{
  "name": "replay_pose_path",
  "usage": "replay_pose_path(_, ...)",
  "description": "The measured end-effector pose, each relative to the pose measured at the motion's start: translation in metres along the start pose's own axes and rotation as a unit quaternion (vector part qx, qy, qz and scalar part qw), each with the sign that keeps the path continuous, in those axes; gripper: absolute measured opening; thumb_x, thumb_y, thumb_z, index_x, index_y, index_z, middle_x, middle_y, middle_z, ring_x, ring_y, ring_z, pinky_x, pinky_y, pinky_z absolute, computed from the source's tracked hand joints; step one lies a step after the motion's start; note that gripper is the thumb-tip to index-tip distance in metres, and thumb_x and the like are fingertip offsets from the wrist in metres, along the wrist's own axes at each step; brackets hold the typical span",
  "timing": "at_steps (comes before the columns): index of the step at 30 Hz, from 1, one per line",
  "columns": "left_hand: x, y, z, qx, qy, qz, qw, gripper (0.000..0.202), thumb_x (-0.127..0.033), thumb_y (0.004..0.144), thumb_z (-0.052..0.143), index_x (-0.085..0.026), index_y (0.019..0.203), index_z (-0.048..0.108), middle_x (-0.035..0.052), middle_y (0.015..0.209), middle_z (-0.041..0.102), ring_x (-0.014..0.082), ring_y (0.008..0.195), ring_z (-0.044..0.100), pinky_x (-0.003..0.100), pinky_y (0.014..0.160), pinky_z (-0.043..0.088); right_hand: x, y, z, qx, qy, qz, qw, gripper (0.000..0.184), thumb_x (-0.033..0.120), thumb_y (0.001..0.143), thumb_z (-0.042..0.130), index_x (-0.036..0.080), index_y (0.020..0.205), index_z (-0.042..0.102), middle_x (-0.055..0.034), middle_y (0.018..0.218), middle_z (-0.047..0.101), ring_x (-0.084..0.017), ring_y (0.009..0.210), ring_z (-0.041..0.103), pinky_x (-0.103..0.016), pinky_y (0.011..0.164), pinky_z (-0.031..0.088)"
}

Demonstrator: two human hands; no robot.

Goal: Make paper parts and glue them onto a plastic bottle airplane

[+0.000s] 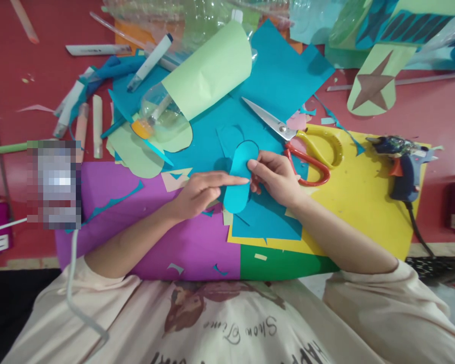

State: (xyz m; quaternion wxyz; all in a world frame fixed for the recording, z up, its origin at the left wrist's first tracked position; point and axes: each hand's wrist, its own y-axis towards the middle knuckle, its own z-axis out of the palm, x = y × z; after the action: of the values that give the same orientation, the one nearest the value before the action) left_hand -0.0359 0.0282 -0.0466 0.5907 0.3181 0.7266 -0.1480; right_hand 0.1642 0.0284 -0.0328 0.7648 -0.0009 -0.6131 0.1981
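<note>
Nearest, at 8 o'clock, a white cable (74, 283) trails past the left edge of the purple sheet (136, 237); a sweep of the left forearm could snag it. At centre the teal oval cutout (238, 182) lies on loose teal paper. The left hand (197, 194) stretches its forefinger out, tip pressed on the oval, with the other fingers curled. The right hand (276, 177) pinches the oval's right edge between thumb and fingers. The thin paper could crease or tear if the pinch pulls against the pressing finger.

The scissors (307, 146) lie at 2 o'clock, handles just beside the right hand, and a careless wrist could knock them. The glue gun (402, 167) at 3 o'clock may be hot.

The right hand hides part of the oval's edge. A blurred patch (55, 184) at 9 o'clock is unreadable. The bottle (159, 119) at 11 o'clock is half covered by a light green sheet (212, 71).
</note>
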Motion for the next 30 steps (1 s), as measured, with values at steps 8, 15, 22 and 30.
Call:
replay_pose_path(8,-0.006,0.005,-0.004,-0.148,-0.041,-0.076,0.985,0.043,-0.06,0.085,0.056,-0.021,0.096,0.072,0.0056,0.087,0.071,0.0175,0.08,0.068,0.026,0.062,0.053,-0.001,-0.003,-0.001,0.032,-0.07,-0.001,0.997,0.041,0.053,0.069,0.076,0.018,0.073,0.057,0.0003,0.062,0.066,-0.012,0.053,0.061,-0.025,0.049,0.05)
replay_pose_path(15,-0.003,0.007,-0.001,-0.138,-0.039,-0.082,0.986,0.02,-0.03,0.084,0.063,-0.02,0.101,0.062,0.0041,0.102,0.072,0.0166,0.097,0.07,0.026,0.081,0.058,0.003,-0.009,-0.006,0.034,-0.228,-0.016,0.973,0.043,0.054,0.07,0.074,0.017,0.089,0.065,-0.0005,0.073,0.061,-0.015,0.066,0.056,-0.027,0.057,0.047)
replay_pose_path(22,-0.002,0.01,0.0,-0.161,-0.029,-0.072,0.984,0.015,-0.023,0.081,0.064,-0.019,0.096,0.062,0.003,0.094,0.072,0.0149,0.091,0.07,0.026,0.082,0.057,-0.003,-0.002,-0.007,0.043,-0.111,-0.035,0.992,0.026,0.038,0.08,0.068,0.018,0.094,0.061,-0.0029,0.088,0.063,-0.01,0.067,0.054,-0.021,0.052,0.044)
replay_pose_path(30,-0.004,0.011,-0.001,-0.153,-0.04,-0.058,0.986,0.018,-0.024,0.08,0.066,-0.019,0.097,0.062,0.0009,0.084,0.071,0.0137,0.083,0.07,0.025,0.076,0.055,0.001,-0.008,-0.001,0.102,-0.18,-0.039,0.978,0.02,0.03,0.082,0.065,0.017,0.096,0.06,0.0031,0.068,0.055,-0.008,0.059,0.046,-0.022,0.054,0.038)
